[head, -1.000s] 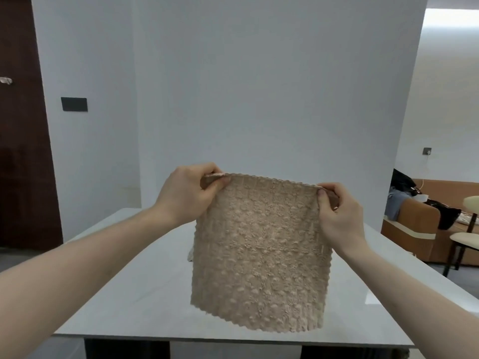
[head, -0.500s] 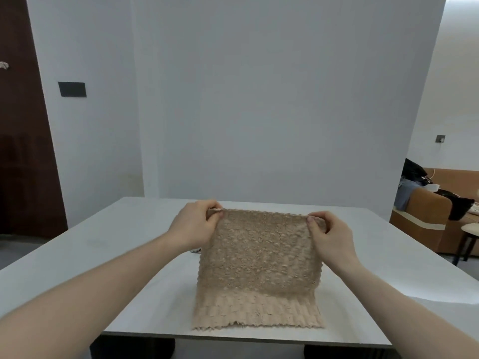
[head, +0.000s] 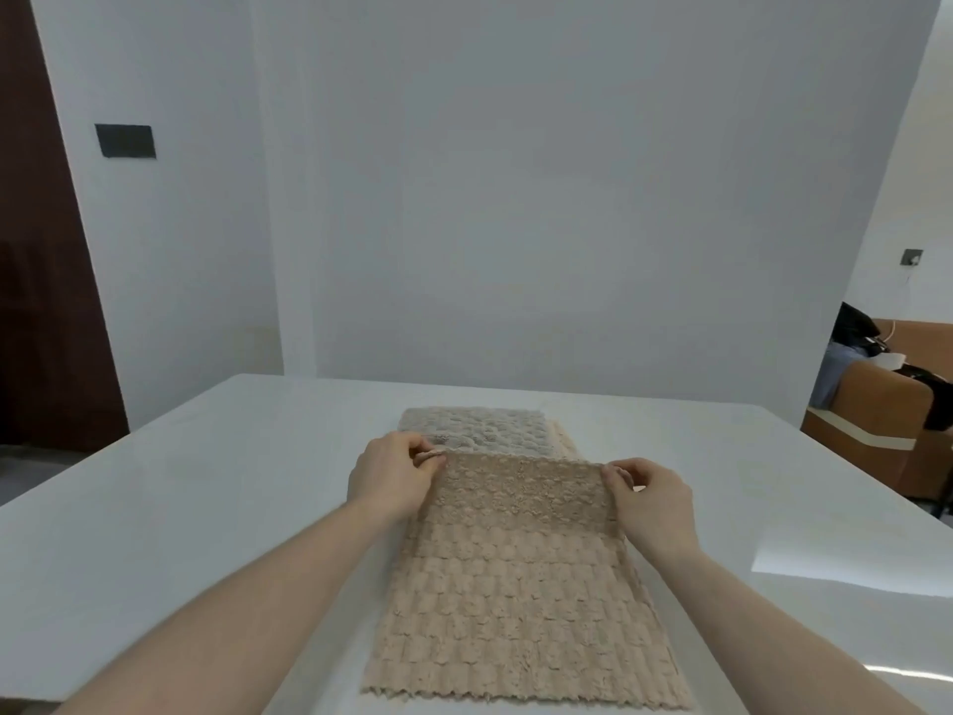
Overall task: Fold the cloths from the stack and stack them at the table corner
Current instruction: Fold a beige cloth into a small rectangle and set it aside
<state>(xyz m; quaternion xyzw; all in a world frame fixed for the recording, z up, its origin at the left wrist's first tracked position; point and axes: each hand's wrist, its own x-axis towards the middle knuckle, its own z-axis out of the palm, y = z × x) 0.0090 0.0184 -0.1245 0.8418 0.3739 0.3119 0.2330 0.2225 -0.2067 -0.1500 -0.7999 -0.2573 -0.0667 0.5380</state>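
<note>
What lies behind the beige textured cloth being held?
Behind the beige textured cloth sits a stack of paler textured cloths on the white table. Its near edge is covered, and the layers cannot be counted.

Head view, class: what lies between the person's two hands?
In the head view, the far edge of the beige cloth spans from the left hand to the right hand; each pinches a corner. Nothing else lies between them.
</note>
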